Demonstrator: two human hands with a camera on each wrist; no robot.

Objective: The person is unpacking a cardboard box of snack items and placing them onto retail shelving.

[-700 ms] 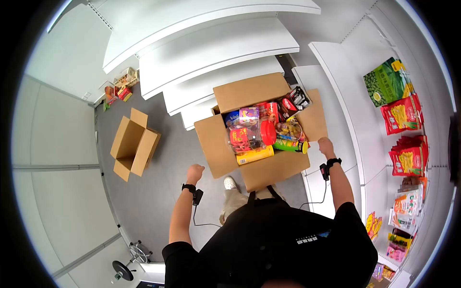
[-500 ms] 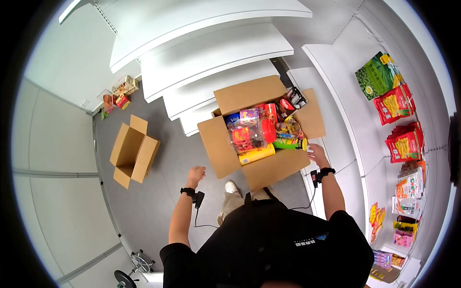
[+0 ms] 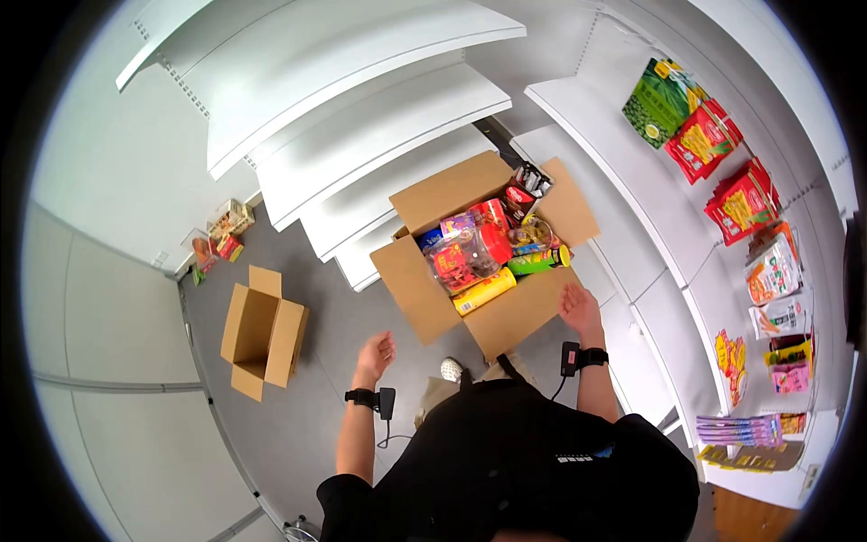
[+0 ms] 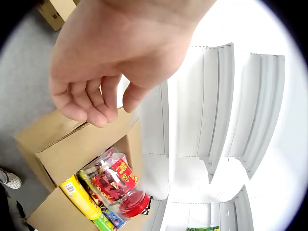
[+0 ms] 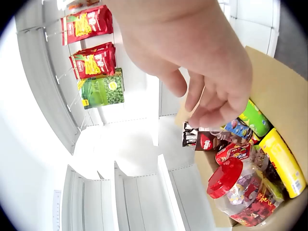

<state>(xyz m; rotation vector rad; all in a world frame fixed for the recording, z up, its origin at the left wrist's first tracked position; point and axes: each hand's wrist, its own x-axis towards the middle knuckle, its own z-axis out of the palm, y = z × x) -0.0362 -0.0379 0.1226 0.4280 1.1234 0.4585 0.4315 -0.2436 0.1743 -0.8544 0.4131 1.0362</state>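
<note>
Both hands hang free in front of the body and hold nothing. My left hand point(image 3: 374, 356) is left of an open cardboard box point(image 3: 417, 291), its fingers loosely bent in the left wrist view. My right hand point(image 3: 579, 310) is beside the box's near right flap, fingers relaxed. Packed snacks fill the box: a clear plastic jar with a red lid point(image 3: 494, 243), a yellow canister point(image 3: 485, 292), a green canister point(image 3: 539, 261) and several bags and packets. In the right wrist view the red-lidded jar point(image 5: 245, 192) lies below the right hand point(image 5: 202, 67).
White shelves point(image 3: 361, 90) stand ahead. On the right, hooks carry red snack bags point(image 3: 703, 140), a green bag point(image 3: 661, 104) and other packets. A second open box point(image 3: 262, 334) sits on the floor at left, with small packages point(image 3: 231, 219) by the wall behind it.
The head view has turned, so the shelves and filled box appear rotated. My right hand has drawn back toward the body from the box's right side, its fingers now more extended. Box contents look unchanged.
</note>
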